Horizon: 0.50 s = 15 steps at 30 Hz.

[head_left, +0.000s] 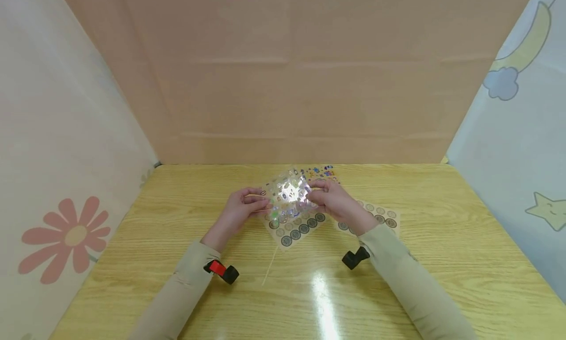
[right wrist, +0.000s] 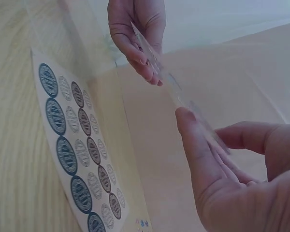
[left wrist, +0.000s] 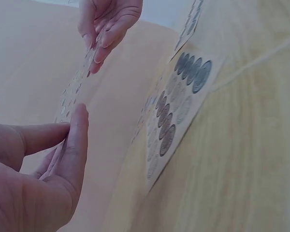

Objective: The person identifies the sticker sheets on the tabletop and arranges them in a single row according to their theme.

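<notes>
A clear, shiny sheet of small stickers (head_left: 288, 196) is held up off the table between both hands. My left hand (head_left: 242, 208) pinches its left edge between thumb and fingers. On the opposite side, my right hand (head_left: 333, 201) pinches the right edge the same way. Both wrist views show the sheet (right wrist: 176, 89) nearly edge-on, stretched between the hands. Beneath it on the table lies a pale sheet of round stickers (head_left: 294, 236), with dark, brown and light rows. Its upper part is hidden by the clear sheet.
Another sheet of round stickers (head_left: 383, 213) lies to the right, partly under my right forearm. Behind the hands is a sheet with colourful small stickers (head_left: 326, 173). A thin pale strip (head_left: 269, 266) lies nearer on the wooden table (head_left: 168, 222). Fabric walls surround it.
</notes>
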Tool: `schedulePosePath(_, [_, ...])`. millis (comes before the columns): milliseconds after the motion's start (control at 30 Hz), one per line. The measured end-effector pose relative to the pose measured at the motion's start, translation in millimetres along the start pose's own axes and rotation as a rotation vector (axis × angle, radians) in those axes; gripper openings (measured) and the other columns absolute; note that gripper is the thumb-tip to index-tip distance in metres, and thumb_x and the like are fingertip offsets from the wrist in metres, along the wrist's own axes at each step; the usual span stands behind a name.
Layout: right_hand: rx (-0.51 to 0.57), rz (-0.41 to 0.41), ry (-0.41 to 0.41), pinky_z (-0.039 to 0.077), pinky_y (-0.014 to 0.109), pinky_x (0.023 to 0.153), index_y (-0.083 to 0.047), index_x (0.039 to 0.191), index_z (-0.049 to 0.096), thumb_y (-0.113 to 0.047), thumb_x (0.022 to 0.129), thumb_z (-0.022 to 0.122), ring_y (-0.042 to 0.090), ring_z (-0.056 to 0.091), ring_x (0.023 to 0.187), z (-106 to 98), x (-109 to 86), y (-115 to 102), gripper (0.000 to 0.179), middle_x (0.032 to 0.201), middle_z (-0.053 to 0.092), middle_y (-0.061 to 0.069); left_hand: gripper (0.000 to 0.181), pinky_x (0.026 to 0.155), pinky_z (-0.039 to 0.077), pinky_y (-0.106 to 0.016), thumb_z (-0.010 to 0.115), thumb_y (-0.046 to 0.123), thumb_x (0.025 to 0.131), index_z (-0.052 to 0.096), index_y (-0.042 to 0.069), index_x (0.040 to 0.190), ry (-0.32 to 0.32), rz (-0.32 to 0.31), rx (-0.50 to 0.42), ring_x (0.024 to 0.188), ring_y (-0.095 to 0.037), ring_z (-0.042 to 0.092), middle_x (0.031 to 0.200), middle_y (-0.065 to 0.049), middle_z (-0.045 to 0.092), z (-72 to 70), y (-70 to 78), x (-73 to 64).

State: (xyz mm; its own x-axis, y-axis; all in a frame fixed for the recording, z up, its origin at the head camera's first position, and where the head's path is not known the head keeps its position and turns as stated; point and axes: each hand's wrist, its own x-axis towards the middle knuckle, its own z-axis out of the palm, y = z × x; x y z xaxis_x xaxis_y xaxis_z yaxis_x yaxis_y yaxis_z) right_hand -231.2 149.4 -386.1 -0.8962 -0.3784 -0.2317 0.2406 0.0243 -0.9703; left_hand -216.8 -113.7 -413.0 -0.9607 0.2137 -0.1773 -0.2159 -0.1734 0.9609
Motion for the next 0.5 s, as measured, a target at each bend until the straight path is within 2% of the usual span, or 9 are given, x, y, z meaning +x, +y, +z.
schedulePosePath(67, [-0.036,0.01,-0.013,0.052,0.022,0.062,0.004,0.143,0.035,-0.002,0.095,0.054,0.006,0.047,0.059,1,-4.3,3,0.052,0.097,0.051,0.007,0.038,0.089,0.053,-0.045,0.061,-0.004,0.091,0.05,-0.005,0.127,-0.02,-0.009,0.038,0.093,-0.027,0.068,0.11,-0.021,0.063,-2.4,-2.9,-7.4])
schedulePosePath(133, [-0.059,0.012,-0.033,0.048,0.019,0.056,0.006,0.141,0.037,-0.003,0.095,0.055,0.006,0.05,0.062,1,-8.3,6,0.05,0.1,0.055,0.005,0.037,0.088,0.054,-0.044,0.062,-0.004,0.09,0.051,-0.005,0.126,-0.032,-0.028,0.056,0.092,-0.028,0.068,0.108,-0.021,0.064,-5.3,-6.5,-14.1])
schedulePosePath(200, [-0.044,0.025,-0.051,0.054,0.022,0.064,0.007,0.139,0.038,-0.003,0.095,0.055,0.01,0.059,0.07,4,-12.4,10,0.049,0.09,0.06,0.007,0.037,0.086,0.055,-0.043,0.063,-0.003,0.09,0.052,-0.005,0.125,-0.045,-0.043,0.071,0.09,-0.028,0.068,0.105,-0.02,0.065,-9.2,-10.5,-20.6])
schedulePosePath(333, [-0.022,0.043,-0.092,0.057,0.032,0.08,0.012,0.138,0.035,0.0,0.093,0.056,0.02,0.067,0.084,12,-20.5,18,0.051,0.099,0.067,0.015,0.036,0.084,0.056,-0.042,0.064,-0.002,0.089,0.052,-0.007,0.123,-0.085,-0.061,0.089,0.088,-0.028,0.068,0.1,-0.019,0.067,-19.5,-17.6,-34.2])
schedulePosePath(500, [-0.008,0.075,-0.131,0.058,0.034,0.078,0.014,0.135,0.039,0.003,0.092,0.056,0.021,0.068,0.079,27,-29.8,28,0.047,0.097,0.068,0.018,0.037,0.082,0.057,-0.04,0.066,0.002,0.089,0.05,-0.011,0.12,-0.118,-0.059,0.154,0.086,-0.027,0.069,0.096,-0.019,0.067,-34.5,-22.3,-54.6])
